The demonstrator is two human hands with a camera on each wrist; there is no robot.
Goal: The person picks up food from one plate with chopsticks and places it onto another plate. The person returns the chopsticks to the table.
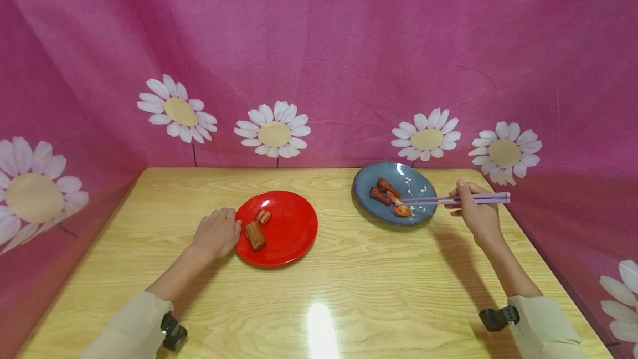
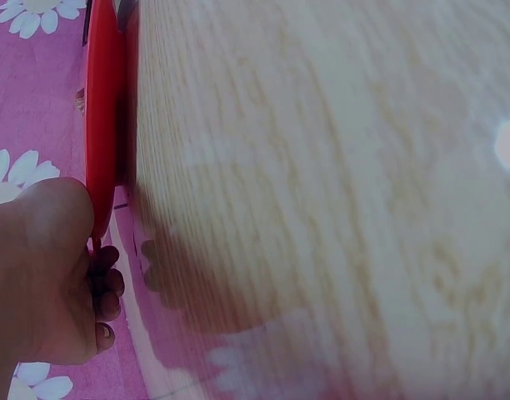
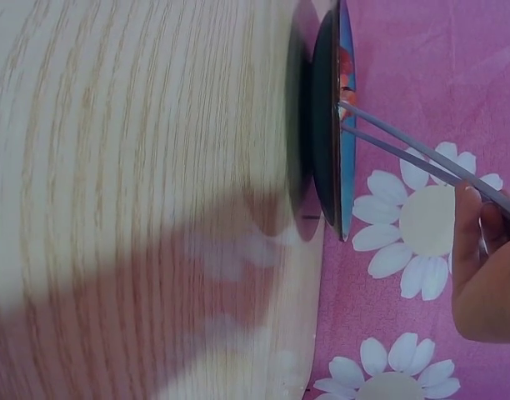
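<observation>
My left hand (image 1: 216,232) pinches the left rim of a red plate (image 1: 291,237), thumb on the near side and fingers curled under the edge in the left wrist view. On that plate lie a brown ridged block of food (image 1: 255,235) and a smaller brown piece (image 1: 263,216). Purple chopsticks (image 1: 436,201) are held in my right hand (image 1: 480,219), pointing left over a blue-grey plate (image 1: 370,179). Their tips are at an orange, shrimp-like piece (image 1: 401,210). Beside it sit a drumstick-shaped piece (image 1: 387,186) and a dark red piece (image 1: 380,196).
Both plates stand on a light wooden table (image 1: 319,281), the blue-grey one near its back edge. Behind and along the sides hangs a pink cloth (image 1: 339,71) printed with white daisies. Bare tabletop lies between the plates and in front of them.
</observation>
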